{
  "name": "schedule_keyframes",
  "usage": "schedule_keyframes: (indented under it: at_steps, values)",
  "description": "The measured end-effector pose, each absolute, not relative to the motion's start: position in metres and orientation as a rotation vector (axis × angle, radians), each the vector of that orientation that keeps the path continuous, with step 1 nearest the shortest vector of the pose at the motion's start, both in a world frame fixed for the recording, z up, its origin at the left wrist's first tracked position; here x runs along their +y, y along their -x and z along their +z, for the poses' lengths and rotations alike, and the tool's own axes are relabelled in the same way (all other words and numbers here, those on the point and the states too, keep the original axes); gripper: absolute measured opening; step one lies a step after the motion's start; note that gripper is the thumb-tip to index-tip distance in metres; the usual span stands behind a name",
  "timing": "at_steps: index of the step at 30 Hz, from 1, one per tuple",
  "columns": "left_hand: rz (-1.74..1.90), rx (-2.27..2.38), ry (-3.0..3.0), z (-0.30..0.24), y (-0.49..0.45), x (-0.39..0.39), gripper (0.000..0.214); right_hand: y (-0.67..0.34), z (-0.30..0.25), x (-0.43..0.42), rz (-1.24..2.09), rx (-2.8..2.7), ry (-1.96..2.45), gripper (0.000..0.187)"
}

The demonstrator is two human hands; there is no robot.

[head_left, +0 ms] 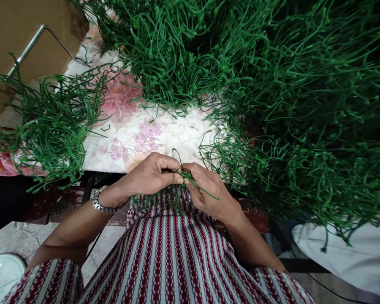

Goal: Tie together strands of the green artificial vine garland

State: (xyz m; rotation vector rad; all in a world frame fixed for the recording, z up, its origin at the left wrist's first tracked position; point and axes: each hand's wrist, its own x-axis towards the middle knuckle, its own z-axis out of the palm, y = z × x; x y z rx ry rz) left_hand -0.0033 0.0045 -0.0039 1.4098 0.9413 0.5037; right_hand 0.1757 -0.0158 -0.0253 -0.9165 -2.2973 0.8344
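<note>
My left hand and my right hand meet in front of my body, thumbs and fingers pinched together. Between the fingertips is a thin green plastic-looking stem, one end of which lies across the back of my right hand. Another thin strand rises above the fingers. Loose green stems on my lap are partly hidden beneath the hands. Beyond the hands spreads a flower-printed cloth. A smaller heap of green stems lies to the left, and a very large heap fills the back and right.
A bent metal rod stands by brown cardboard at the upper left. White fabric bulges at the lower right, under hanging stems. A round white object sits at the lower left on the floor.
</note>
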Motion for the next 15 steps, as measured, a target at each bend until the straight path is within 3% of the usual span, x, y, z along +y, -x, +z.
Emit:
schedule_keyframes:
  at_steps: [5,15]
  values:
    - [0.376,0.917,-1.655,0.002,0.005,0.001,0.023,-0.181,-0.022,-0.016,0.844,-2.404,0.888,0.012]
    - [0.073,0.429,-1.737,0.012,0.006,-0.004,0.027,-0.190,-0.014,-0.011,1.217,-2.540,0.237,0.017]
